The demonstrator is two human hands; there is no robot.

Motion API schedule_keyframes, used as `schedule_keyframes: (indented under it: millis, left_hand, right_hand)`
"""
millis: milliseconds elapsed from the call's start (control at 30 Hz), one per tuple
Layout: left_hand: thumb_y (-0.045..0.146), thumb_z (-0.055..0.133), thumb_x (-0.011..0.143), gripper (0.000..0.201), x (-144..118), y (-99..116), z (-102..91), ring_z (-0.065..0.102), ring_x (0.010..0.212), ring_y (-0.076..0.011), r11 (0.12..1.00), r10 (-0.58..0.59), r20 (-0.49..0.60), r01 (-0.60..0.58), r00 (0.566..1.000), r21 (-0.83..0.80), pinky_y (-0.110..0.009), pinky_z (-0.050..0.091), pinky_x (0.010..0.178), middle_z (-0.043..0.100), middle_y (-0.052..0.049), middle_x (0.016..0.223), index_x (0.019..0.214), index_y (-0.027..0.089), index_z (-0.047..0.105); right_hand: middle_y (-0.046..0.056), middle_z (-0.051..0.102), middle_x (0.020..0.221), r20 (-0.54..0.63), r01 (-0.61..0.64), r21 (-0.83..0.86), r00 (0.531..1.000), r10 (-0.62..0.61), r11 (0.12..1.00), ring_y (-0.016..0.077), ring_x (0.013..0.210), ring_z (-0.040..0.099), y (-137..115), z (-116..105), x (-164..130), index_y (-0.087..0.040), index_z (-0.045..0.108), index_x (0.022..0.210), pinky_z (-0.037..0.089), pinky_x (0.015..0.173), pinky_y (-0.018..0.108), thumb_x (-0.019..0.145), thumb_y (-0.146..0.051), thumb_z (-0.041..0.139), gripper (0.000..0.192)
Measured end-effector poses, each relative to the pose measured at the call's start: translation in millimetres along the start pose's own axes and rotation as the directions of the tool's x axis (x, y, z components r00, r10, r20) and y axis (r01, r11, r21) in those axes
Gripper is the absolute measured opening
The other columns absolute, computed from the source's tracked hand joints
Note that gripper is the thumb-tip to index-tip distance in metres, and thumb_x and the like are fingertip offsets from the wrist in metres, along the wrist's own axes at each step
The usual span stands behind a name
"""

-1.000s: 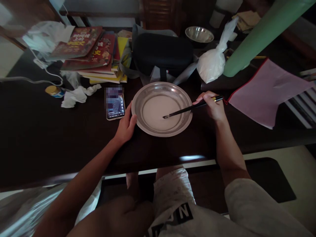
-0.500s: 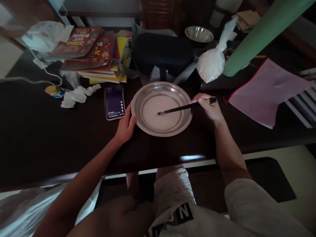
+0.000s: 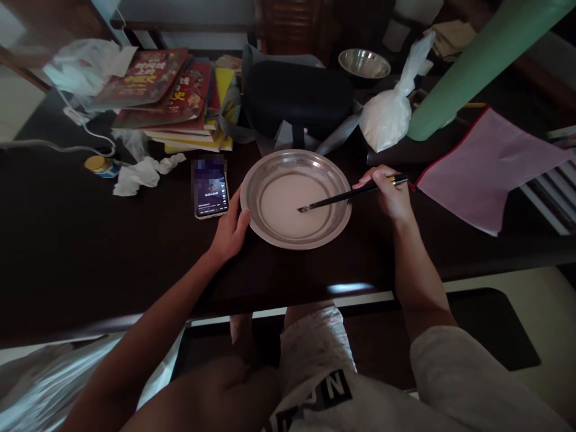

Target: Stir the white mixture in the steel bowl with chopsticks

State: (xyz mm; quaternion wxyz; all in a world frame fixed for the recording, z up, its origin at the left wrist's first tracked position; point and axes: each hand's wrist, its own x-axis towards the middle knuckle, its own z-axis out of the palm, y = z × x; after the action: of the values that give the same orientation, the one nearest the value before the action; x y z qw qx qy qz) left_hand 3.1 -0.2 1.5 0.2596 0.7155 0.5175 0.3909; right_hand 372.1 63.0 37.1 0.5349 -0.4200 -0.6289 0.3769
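Note:
A shallow metal basin (image 3: 296,241) stands on the dark table and holds a pale, milky liquid (image 3: 290,201). My left hand (image 3: 230,231) grips the basin's left side, thumb on the near rim and fingers round the outside. Black chopsticks (image 3: 348,193) with gold bands are held together in my closed right hand (image 3: 387,195), to the right of the basin. They slant down to the left over the rim, and their whitish, wet-looking tips are at the liquid. Just left of my left hand lies a lit phone (image 3: 210,189).
Behind the basin is a black case (image 3: 297,90). A knotted plastic bag of white powder (image 3: 386,120), a green post (image 3: 472,72) and a pink mesh pouch (image 3: 486,174) are on the right. Stacked books (image 3: 166,96), crumpled tissue (image 3: 141,175) and a small jar (image 3: 101,166) are on the left.
My right hand has moved a little to the right and up, drawing the chopstick tips rightward through the basin. My left hand stays on the rim. The phone's picture has changed.

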Motion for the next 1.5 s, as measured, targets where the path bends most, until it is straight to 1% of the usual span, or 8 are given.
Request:
schedule_keyframes:
  millis: [133,467,667,833,967,1167,1333,1500]
  left_hand:
    - [0.064,0.031,0.103,0.069,0.3,-0.3,-0.2,0.045,0.145,-0.0314,1.0,0.01,-0.005,-0.01,1.0,0.002,-0.049,0.038,0.12,0.041,-0.014,0.161,0.156,0.021,0.036]
    - [0.065,0.031,0.102,0.07,-0.6,-0.1,0.4,0.045,0.146,-0.0314,1.0,0.009,-0.004,-0.009,1.0,0.001,-0.05,0.038,0.12,0.042,-0.016,0.16,0.156,0.02,0.036]
    - [0.063,0.032,0.103,0.068,-0.1,-0.6,0.0,0.046,0.145,-0.032,1.0,-0.001,-0.001,0.001,1.0,-0.01,-0.05,0.039,0.119,0.042,-0.015,0.16,0.156,0.021,0.036]
    - [0.063,0.032,0.103,0.068,-0.4,-2.2,-0.1,0.046,0.144,-0.0314,1.0,0.012,-0.003,-0.012,1.0,-0.004,-0.049,0.038,0.12,0.041,-0.015,0.161,0.156,0.021,0.036]
    - [0.063,0.032,0.103,0.068,-0.8,-2.0,-0.3,0.048,0.144,-0.0308,1.0,0.007,-0.005,-0.007,1.0,-0.003,-0.048,0.039,0.12,0.042,-0.015,0.16,0.157,0.022,0.035]
    - [0.063,0.034,0.103,0.066,-0.7,-0.8,-0.1,0.048,0.144,-0.0309,1.0,0.01,-0.016,-0.01,1.0,-0.025,-0.048,0.039,0.12,0.044,-0.014,0.159,0.155,0.023,0.038]
    - [0.063,0.034,0.103,0.067,-1.0,-1.0,-0.2,0.046,0.144,-0.0311,1.0,-0.003,-0.003,0.002,1.0,-0.018,-0.049,0.037,0.121,0.042,-0.013,0.161,0.157,0.023,0.035]
    - [0.063,0.033,0.103,0.068,-0.6,-1.2,0.1,0.044,0.146,-0.0312,1.0,0.002,-0.004,-0.002,1.0,-0.016,-0.05,0.037,0.121,0.041,-0.013,0.161,0.157,0.022,0.035]
  right_hand:
    - [0.0,0.076,0.075,0.131,0.022,-0.054,0.991,-0.015,0.998,0.0191,0.081,0.074,-0.8,1.1,-0.5,-0.027,0.077,0.079,0.059,0.08,0.037,0.087,-0.057,0.066,0.034]
    - [0.0,0.076,0.076,0.134,0.016,-0.05,0.991,-0.01,0.999,0.0187,0.081,0.074,-3.9,2.2,-1.4,-0.028,0.078,0.08,0.059,0.081,0.036,0.088,-0.056,0.066,0.031]
    - [-0.002,0.073,0.07,0.001,-0.012,-0.005,1.0,0.012,1.0,0.018,0.072,0.073,-3.3,0.4,-0.8,-0.028,0.076,0.076,0.06,0.078,0.037,0.088,-0.055,0.066,0.031]
    - [0.0,0.075,0.076,0.138,0.011,-0.066,0.99,-0.002,0.998,0.0196,0.082,0.074,-2.6,1.4,-1.1,-0.028,0.077,0.079,0.059,0.081,0.036,0.087,-0.058,0.066,0.033]
    - [-0.002,0.073,0.071,0.005,0.003,-0.031,1.0,-0.003,1.0,0.0181,0.074,0.073,-4.0,1.3,-0.7,-0.028,0.075,0.076,0.059,0.079,0.036,0.087,-0.056,0.067,0.031]
    - [0.0,0.075,0.075,0.129,-0.002,-0.076,0.992,0.011,0.997,0.0203,0.082,0.073,-5.6,3.0,-1.2,-0.029,0.076,0.076,0.059,0.083,0.039,0.085,-0.061,0.066,0.034]
    - [-0.002,0.072,0.07,-0.004,-0.018,-0.018,1.0,0.018,1.0,0.0186,0.073,0.073,-3.4,1.4,-0.8,-0.028,0.075,0.076,0.059,0.079,0.038,0.086,-0.058,0.066,0.033]
    - [0.0,0.075,0.076,0.131,0.011,-0.057,0.991,-0.003,0.998,0.0191,0.081,0.074,-3.4,2.1,-1.6,-0.028,0.078,0.08,0.058,0.081,0.036,0.087,-0.056,0.067,0.031]
